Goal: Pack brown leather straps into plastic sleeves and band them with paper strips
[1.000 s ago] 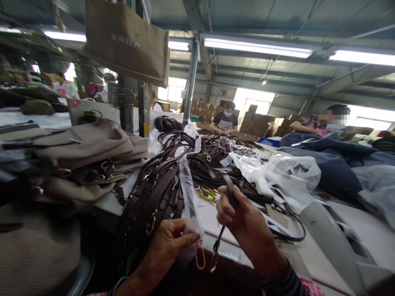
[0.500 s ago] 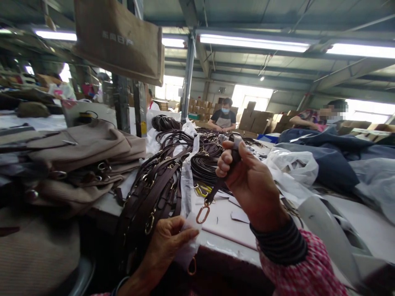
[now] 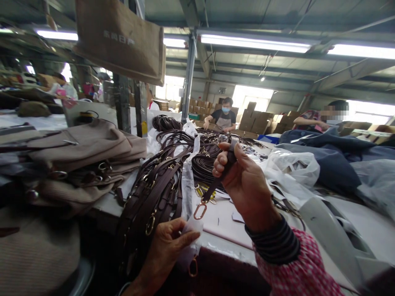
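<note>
Head view: table [image 3: 220, 224] carried a brown strap pile [image 3: 162, 181], eight o'clock.
Left hand [image 3: 168, 242]: seven o'clock, pinched on white plastic strip [image 3: 187, 185].
Right hand [image 3: 245, 181]: four o'clock, closed round dark strap [image 3: 212, 190].
Metal ring [image 3: 196, 212]: six o'clock, hung from dark strap's lower end, just above left fingertips.

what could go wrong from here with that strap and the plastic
The oval metal ring on the dark brown strap in the right hand hangs close to the translucent plastic film pinched by the left hand, so it might snag or crumple that film.

The heaped straps beside the left hand drape over the near edge of the table; a knock could tangle them or pull some off.
</note>
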### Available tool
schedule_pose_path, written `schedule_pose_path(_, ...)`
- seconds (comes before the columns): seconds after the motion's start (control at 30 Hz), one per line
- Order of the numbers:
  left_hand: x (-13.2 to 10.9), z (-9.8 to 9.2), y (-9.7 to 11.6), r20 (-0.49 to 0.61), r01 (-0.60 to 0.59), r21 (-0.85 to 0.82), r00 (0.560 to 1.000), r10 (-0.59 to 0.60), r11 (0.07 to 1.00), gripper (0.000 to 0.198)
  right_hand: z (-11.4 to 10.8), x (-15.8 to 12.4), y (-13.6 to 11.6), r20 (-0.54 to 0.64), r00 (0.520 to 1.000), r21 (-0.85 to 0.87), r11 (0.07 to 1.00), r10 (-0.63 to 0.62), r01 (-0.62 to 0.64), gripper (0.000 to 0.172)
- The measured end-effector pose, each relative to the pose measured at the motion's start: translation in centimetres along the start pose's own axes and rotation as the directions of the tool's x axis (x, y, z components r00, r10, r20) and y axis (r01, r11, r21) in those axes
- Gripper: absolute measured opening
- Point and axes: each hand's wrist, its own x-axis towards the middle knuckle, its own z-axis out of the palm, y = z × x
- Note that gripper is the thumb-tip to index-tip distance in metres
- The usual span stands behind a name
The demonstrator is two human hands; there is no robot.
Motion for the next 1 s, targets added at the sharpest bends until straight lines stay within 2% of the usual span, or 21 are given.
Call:
schedule_pose_path(0.3,0.0,0.1,-0.4,0.005,0.009,-0.016,1.0,-0.009,1.0,0.051,-0.1,-0.2,0.6,0.002,1.0,-0.014,1.0,-0.005,0.005,0.027)
schedule_pose_path(0.5,0.4,0.0,1.4,0.04,0.008,-0.079,0.999,-0.005,0.997,0.052,-0.6,-0.9,2.0,0.0,0.999,0.014,0.999,0.035,-0.035,0.024)
schedule_pose_path(0.63,0.6,-0.1,3.1,0.106,0.038,-0.117,0.994,-0.026,0.992,0.053,-1.3,-1.1,3.0,-0.005,0.995,0.031,0.995,0.095,-0.095,0.024)
schedule_pose_path(0.77,0.6,0.0,4.1,0.192,0.025,-0.164,0.981,0.007,0.986,0.052,-2.2,-1.3,3.5,0.063,0.981,0.025,0.982,0.184,-0.186,0.032)
schedule_pose_path(0.9,0.6,0.1,4.3,0.349,0.173,-0.301,0.935,-0.061,0.938,0.051,-3.4,-1.5,3.5,0.113,0.961,-0.085,0.966,0.253,-0.245,0.038)
schedule_pose_path(1.0,0.7,0.2,4.4,0.389,0.235,-0.392,0.919,-0.071,0.889,0.047,-4.3,-1.8,3.5,0.132,0.953,-0.143,0.957,0.273,-0.254,0.037)
